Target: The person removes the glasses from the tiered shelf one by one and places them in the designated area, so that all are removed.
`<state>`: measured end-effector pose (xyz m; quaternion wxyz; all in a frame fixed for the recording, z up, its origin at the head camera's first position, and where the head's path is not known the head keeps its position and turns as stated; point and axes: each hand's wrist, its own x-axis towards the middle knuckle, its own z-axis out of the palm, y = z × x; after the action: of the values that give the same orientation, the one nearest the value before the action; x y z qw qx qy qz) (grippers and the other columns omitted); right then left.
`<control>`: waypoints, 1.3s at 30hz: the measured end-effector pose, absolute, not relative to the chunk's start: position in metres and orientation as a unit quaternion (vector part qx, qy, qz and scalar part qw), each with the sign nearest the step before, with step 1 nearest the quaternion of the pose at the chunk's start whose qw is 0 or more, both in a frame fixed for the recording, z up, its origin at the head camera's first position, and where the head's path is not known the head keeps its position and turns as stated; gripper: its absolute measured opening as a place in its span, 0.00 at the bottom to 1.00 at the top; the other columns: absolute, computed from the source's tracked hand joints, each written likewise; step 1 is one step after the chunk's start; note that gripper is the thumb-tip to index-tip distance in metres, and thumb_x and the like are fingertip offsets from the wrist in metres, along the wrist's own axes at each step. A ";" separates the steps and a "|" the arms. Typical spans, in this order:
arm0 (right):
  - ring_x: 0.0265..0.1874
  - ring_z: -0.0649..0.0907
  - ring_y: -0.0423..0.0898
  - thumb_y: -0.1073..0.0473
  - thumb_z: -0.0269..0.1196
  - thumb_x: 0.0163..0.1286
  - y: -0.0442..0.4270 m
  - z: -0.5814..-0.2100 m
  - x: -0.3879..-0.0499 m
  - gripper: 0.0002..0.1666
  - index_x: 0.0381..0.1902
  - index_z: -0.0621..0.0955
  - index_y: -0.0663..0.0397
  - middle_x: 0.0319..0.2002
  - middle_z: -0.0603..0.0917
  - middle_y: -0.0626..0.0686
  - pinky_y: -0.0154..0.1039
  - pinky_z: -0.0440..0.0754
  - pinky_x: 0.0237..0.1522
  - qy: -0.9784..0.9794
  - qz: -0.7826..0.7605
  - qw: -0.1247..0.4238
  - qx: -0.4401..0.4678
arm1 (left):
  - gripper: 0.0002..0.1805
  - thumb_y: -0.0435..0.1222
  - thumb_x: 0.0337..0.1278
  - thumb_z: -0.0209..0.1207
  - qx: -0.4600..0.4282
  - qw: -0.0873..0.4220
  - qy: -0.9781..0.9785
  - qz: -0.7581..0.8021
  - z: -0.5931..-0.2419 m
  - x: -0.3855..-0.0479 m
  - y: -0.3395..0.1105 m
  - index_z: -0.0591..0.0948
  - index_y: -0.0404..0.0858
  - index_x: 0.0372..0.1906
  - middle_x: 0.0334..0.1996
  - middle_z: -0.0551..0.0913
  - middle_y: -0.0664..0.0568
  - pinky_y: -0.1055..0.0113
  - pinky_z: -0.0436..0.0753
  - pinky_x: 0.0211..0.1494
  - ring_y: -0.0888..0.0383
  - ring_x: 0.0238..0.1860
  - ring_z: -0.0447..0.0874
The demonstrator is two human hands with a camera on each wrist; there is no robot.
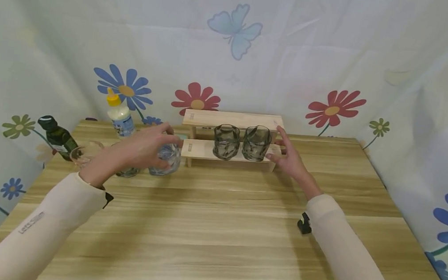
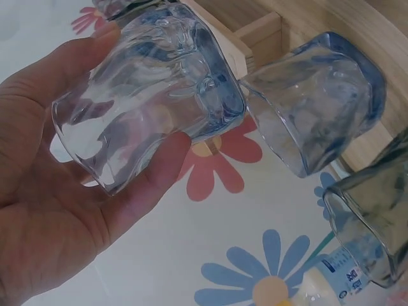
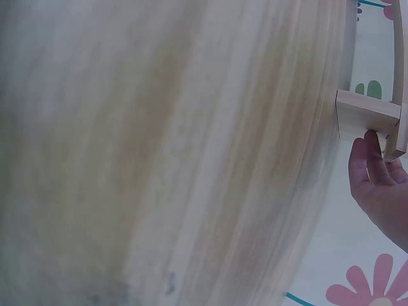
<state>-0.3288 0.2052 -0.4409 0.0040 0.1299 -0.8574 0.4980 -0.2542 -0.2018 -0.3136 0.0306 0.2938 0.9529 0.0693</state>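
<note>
My left hand [image 1: 143, 148] grips a clear bluish glass [image 2: 153, 95], thumb on one side and fingers on the other. Close by in the left wrist view are a second bluish glass [image 2: 312, 102] and a grey glass [image 2: 376, 217]. A two-tier wooden shelf [image 1: 197, 148] stands toward the back of the table; two smoky grey glasses, one [image 1: 226, 142] beside the other [image 1: 256, 143], are on its lower tier. At the shelf's right end, my right hand [image 1: 294, 161] touches the wood with extended fingers [image 3: 373, 150], its thumb by the right grey glass.
Farther left are a yellow-capped bottle [image 1: 123, 120], a dark green bottle [image 1: 59, 136] and a pinkish clear glass [image 1: 87, 151] partly behind my left forearm. The wooden table [image 1: 216, 228] meets a flowered curtain [image 1: 286, 65] at the back.
</note>
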 end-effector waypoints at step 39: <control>0.62 0.74 0.70 0.67 0.65 0.68 0.209 -0.444 -0.331 0.56 0.81 0.46 0.35 0.72 0.64 0.67 0.60 0.78 0.54 -0.854 0.501 0.011 0.140 | 0.34 0.46 0.47 0.75 0.162 0.040 0.982 0.086 -0.332 -0.209 -0.310 0.79 0.44 0.62 0.55 0.68 0.35 0.55 0.77 0.31 0.47 0.34 0.77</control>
<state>-0.3312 0.2087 -0.4436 0.0109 0.1402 -0.8540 0.5008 -0.2094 -0.3104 -0.3319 0.0397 0.1624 0.9822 0.0856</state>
